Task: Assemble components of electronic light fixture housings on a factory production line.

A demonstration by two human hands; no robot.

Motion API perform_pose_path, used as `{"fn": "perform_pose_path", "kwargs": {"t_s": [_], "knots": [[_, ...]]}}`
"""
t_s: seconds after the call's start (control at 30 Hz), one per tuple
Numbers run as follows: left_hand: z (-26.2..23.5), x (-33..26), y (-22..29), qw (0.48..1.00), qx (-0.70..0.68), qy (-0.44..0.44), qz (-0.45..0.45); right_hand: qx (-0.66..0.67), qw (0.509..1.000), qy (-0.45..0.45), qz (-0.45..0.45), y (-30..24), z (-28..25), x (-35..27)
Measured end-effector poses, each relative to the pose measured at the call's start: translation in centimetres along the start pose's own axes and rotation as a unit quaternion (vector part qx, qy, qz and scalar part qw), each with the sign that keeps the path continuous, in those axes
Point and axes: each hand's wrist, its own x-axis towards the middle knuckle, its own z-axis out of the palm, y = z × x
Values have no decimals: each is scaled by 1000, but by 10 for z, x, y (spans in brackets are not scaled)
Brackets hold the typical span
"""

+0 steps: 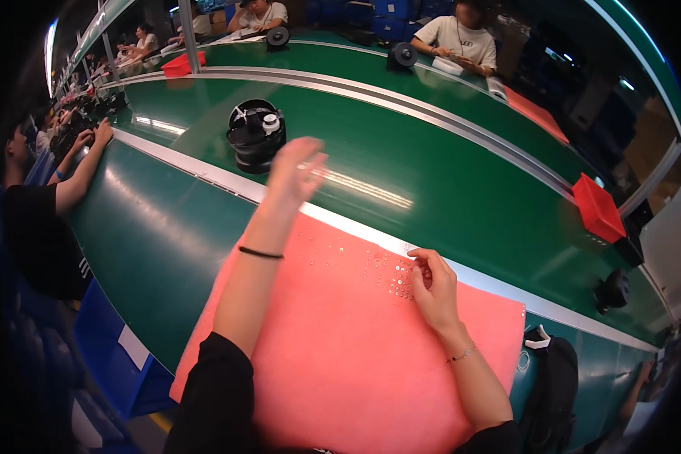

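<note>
Okay, right hand [436, 293] has fingers curled beside the small metal bits [399, 281] near the far edge of the pink mat [356, 356]; can't tell if it's pinching one. Left hand [292, 170], blurred, fingers loosely spread, is by the black round part [248, 140] on the green belt [431, 181]. I'd pinch bits singly, avoid scattering.

1 black housing [254, 142] stands beside the left hand [295, 172], with passing room rightward over the green belt [461, 193].

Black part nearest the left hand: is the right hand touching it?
Apart. Head view: green surface and pale rail separate the right hand from the black part.
</note>
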Motion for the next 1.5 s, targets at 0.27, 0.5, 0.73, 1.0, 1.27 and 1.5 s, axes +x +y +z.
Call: {"fn": "perform_pose_path", "kwargs": {"t_s": [0.27, 0.5, 0.73, 1.0, 1.27, 1.5], "knots": [[-99, 48, 21, 981, -84, 174, 34, -109, 990, -46, -78, 9, 13, 2], [-89, 63, 12, 966, 58, 223, 118, -127, 987, -46, -88, 7, 9, 3], [-26, 8, 64, 887, 391, 183, 166, -124, 986, -24, -109, 2, 1, 3], [31, -34, 58, 814, 547, 48, 188, -299, 913, -33, -275, -51, -14, -4], [56, -59, 53, 816, 559, -29, 140, -412, 870, -16, -271, -48, -24, -7], [49, -52, 52, 865, 496, -29, 69, -450, 856, 11, -254, -20, -17, -10]]}}
